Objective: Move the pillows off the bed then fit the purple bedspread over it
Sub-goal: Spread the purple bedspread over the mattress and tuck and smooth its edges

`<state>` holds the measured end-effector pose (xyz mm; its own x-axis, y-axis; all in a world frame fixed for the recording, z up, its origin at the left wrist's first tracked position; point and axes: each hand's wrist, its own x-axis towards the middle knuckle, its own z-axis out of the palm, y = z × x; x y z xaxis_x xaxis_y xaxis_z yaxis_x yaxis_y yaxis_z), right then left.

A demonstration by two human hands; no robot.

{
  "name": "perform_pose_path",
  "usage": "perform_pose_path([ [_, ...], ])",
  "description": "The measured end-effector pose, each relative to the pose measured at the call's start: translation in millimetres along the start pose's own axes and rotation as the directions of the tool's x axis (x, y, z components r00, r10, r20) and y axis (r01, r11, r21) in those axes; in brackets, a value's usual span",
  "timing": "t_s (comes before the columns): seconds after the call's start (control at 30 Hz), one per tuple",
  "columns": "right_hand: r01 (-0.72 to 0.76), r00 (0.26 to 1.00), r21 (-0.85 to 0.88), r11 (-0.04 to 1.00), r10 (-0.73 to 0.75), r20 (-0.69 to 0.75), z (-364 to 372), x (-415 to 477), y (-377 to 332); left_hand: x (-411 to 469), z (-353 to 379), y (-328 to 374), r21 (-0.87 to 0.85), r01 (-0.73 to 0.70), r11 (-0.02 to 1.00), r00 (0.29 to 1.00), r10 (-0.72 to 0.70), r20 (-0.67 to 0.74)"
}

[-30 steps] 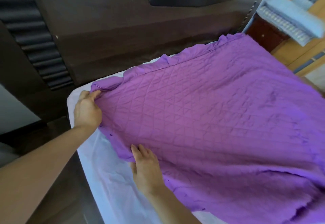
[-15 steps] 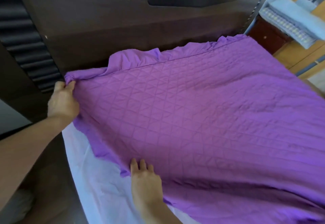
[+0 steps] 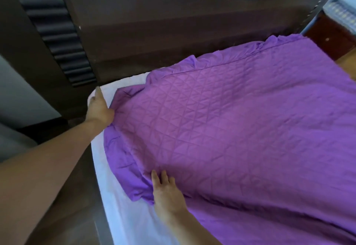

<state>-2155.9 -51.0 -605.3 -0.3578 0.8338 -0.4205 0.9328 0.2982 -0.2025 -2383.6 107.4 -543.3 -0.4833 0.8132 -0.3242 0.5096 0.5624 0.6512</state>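
The purple quilted bedspread (image 3: 231,129) lies over most of the bed, its frilled top edge along the headboard. A strip of white sheet (image 3: 123,216) shows along the near left side and at the top left corner. My left hand (image 3: 99,110) rests at that corner, gripping the bedspread's bunched corner with its fingers against the sheet. My right hand (image 3: 166,192) lies lower down on the bedspread's left edge, fingers curled into the fabric. No pillow lies on the bed.
A dark wooden headboard (image 3: 173,33) with a black padded panel stands behind the bed. A ribbed dark post (image 3: 55,33) rises at the left. Folded pale bedding (image 3: 342,13) rests on a wooden cabinet at the far right.
The bedspread's top left corner, stretched out over the bed's corner half a second ago, has slipped back inward. White sheet shows there again. My left hand followed it; my right hand stayed on the side edge.
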Motion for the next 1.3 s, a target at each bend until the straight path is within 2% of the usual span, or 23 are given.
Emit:
perform_pose_path([
  [0.1,0.107,0.994,-0.094,0.99,-0.108,-0.004,12.7,-2.7,5.8,-4.5,5.9,2.4,-0.166,0.192,0.967,0.981,-0.187,0.043],
  [0.2,0.101,0.992,-0.076,0.992,-0.095,0.079,11.6,-4.7,5.6,-10.4,8.7,6.2,-0.262,0.249,0.932,0.963,-0.211,0.165],
  [0.23,0.102,0.994,-0.058,0.993,-0.1,0.034,8.6,-5.4,6.6,-9.3,10.4,6.2,-0.254,0.242,0.936,0.963,-0.201,0.179],
  [0.3,0.112,0.993,0.045,0.993,-0.111,-0.03,-2.9,-3.0,4.2,-7.9,12.7,5.9,-0.219,0.176,0.96,0.979,-0.147,0.139],
  [0.33,0.111,0.991,0.074,0.991,-0.104,-0.083,-10.6,0.7,1.4,-8.6,13.8,5.1,-0.175,0.104,0.979,0.993,-0.091,0.077],
  [0.4,0.078,0.966,0.152,0.985,-0.037,-0.257,-22.4,15.3,-1.1,-11.7,16.8,1.4,-0.072,-0.124,0.99,0.99,0.119,-0.077],
  [0.47,0.092,0.917,0.363,0.927,0.063,-0.393,-39.5,34.1,-7.3,-21.8,21.7,-3.4,0.018,-0.361,0.932,0.918,0.359,-0.168],
  [0.5,0.11,0.884,0.501,0.858,0.146,-0.444,-52.0,45.0,-10.1,-28.6,25.5,-5.1,0.045,-0.471,0.881,0.864,0.471,-0.176],
  [0.53,0.095,0.878,0.651,0.753,0.245,-0.411,-69.5,55.8,-13.8,-36.5,28.9,-7.4,0.073,-0.574,0.815,0.8,0.578,-0.159],
  [0.6,0.007,0.879,0.892,0.451,0.423,-0.22,-104.8,76.9,-21.2,-53.4,37.9,-12.5,0.159,-0.749,0.644,0.64,0.764,-0.079],
  [0.63,-0.021,0.863,0.941,0.339,0.481,-0.154,-115.8,87.6,-20.5,-62.3,44.2,-15.6,0.206,-0.809,0.551,0.559,0.829,-0.023],
  [0.67,-0.051,0.844,0.96,0.275,0.525,-0.106,-124.1,96.6,-19.6,-70.6,51.0,-18.5,0.232,-0.85,0.474,0.494,0.869,0.032],
  [0.7,-0.094,0.821,0.957,0.273,0.565,-0.08,-128.5,102.9,-18.1,-77.5,57.9,-20.3,0.234,-0.878,0.417,0.445,0.892,0.078],
  [0.73,-0.159,0.794,0.933,0.322,0.604,-0.073,-128.3,108.2,-13.6,-83.9,64.8,-21.3,0.223,-0.897,0.382,0.414,0.903,0.118],
  [0.83,-0.341,0.679,0.831,0.439,0.726,-0.104,-117.9,106.3,6.4,-95.3,81.4,-23.9,0.142,-0.922,0.359,0.385,0.885,0.261],
  [0.9,-0.429,0.64,0.769,0.474,0.76,-0.11,-109.1,97.8,22.0,-92.8,84.6,-25.0,0.09,-0.912,0.4,0.409,0.874,0.261],
  [0.93,-0.462,0.645,0.736,0.495,0.757,-0.104,-102.6,93.4,31.0,-89.8,85.4,-25.4,0.064,-0.889,0.454,0.456,0.862,0.222],
  [1.03,-0.462,0.689,0.658,0.594,0.708,-0.156,-88.9,85.5,46.9,-70.3,78.7,-23.1,0.091,-0.713,0.696,0.701,0.703,0.12],
  [1.07,-0.459,0.701,0.632,0.624,0.692,-0.175,-86.5,82.9,50.4,-63.3,79.2,-20.6,0.138,-0.638,0.757,0.77,0.625,0.133],
  [1.13,-0.459,0.722,0.589,0.665,0.666,-0.19,-85.4,78.8,54.9,-53.9,79.6,-12.3,0.201,-0.469,0.86,0.871,0.413,0.266],
  [1.2,-0.445,0.736,0.553,0.704,0.64,-0.222,-87.0,75.6,56.6,-56.3,81.9,-2.1,0.24,-0.363,0.9,0.898,0.27,0.347],
  [1.23,-0.432,0.734,0.509,0.745,0.618,-0.281,-86.1,75.2,59.3,-60.9,84.3,1.7,0.265,-0.371,0.89,0.898,0.271,0.345],
  [1.3,-0.413,0.738,0.318,0.853,0.518,-0.432,-84.4,75.8,64.6,-71.4,89.4,6.4,0.339,-0.492,0.802,0.869,0.431,0.241],
])
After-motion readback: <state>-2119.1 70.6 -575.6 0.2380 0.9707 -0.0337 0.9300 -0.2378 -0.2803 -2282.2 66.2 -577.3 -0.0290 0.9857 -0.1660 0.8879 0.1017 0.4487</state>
